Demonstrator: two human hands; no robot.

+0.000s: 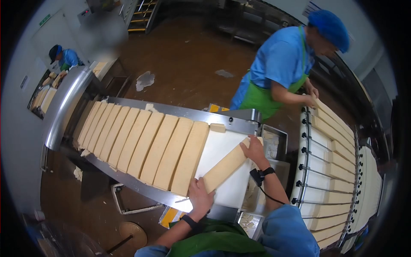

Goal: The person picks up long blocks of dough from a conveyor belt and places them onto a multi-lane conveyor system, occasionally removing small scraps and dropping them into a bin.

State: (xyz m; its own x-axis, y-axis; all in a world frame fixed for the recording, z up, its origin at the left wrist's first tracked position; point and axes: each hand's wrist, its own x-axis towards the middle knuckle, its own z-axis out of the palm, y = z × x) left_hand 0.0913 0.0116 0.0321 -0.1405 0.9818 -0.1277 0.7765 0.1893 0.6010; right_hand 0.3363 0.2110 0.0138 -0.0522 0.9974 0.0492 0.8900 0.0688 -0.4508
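A long, pale beige dough slab [227, 166] lies slantwise across the white conveyor belt [227, 195], apart from the row at its upper end. My left hand [201, 199] grips its near end, the fingers beside the last slab of the row. At the far end, my right hand [254, 152] is closed around the slab, thumb and fingers on its edges. To the left, a row of similar slabs [145, 145] lies side by side along the belt. A short offcut [217, 127] rests by the belt's far rail.
A co-worker [278, 64] handles slabs at a second conveyor [319, 171] with crossbars on the right. Scrap bins [274, 143] stand between the conveyors. A curved metal hood [68, 109] covers the left end; another person [64, 58] works beyond it.
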